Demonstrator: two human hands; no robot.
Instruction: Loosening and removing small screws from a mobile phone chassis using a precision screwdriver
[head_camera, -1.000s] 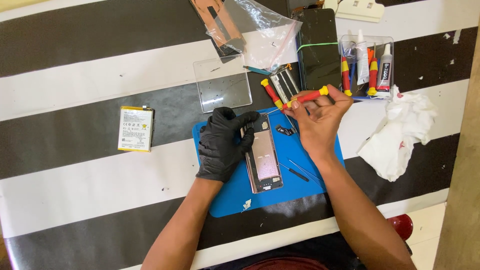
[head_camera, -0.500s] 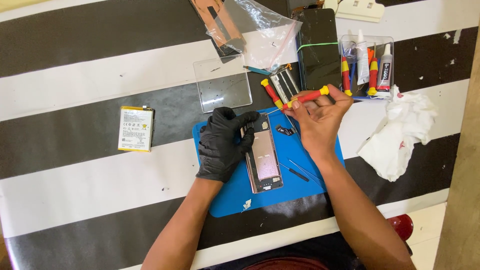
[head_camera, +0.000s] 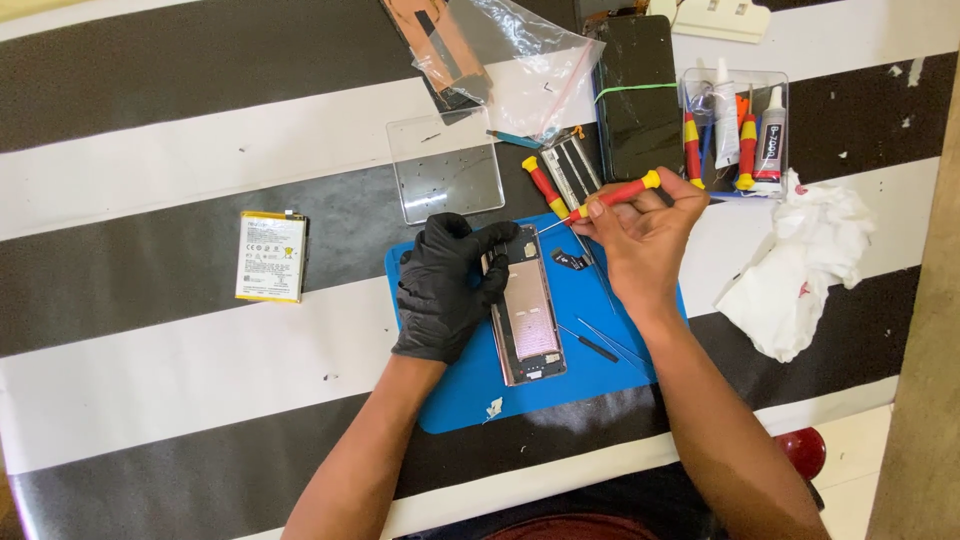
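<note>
No real change from half a second ago — both my hands and the opened phone (head_camera: 525, 318) sit where they were; the screwdriver angle looks the same.

My left hand (head_camera: 445, 290), in a black glove, lies on the phone's left edge, fingers curled over its far-left corner, pressing it to the blue mat (head_camera: 470, 385). My right hand (head_camera: 640, 235) is bare; its fingers pinch a red-and-yellow screwdriver (head_camera: 610, 196) with the tip pointing left toward the phone's far end. I can't tell whether the tip touches it.

The phone lies back-open, long axis near-to-far, in the middle of the mat.

Counts:
- red-and-yellow screwdrivers: four — one in my hand, one lying (head_camera: 545, 187) just beyond the mat, two upright in the clear tray (head_camera: 735, 80) far right
- glue tubes in that tray: two, I think; it's crowded
- thin metal tools (head_camera: 600, 345) on the mat right of the phone: at least two, hard to separate
- one small dark part (head_camera: 570, 260) on the mat under my right hand

Around: a battery (head_camera: 270, 256) well to the left on the striped tablecloth (head_camera: 150, 120), a clear plastic square (head_camera: 445, 180) beyond my left hand, a plastic bag (head_camera: 515, 60) with an orange piece further out, a dark phone panel (head_camera: 640, 95) with a green band, and a crumpled white tissue (head_camera: 800, 270) on the right. My right wrist covers part of the mat's right side.
</note>
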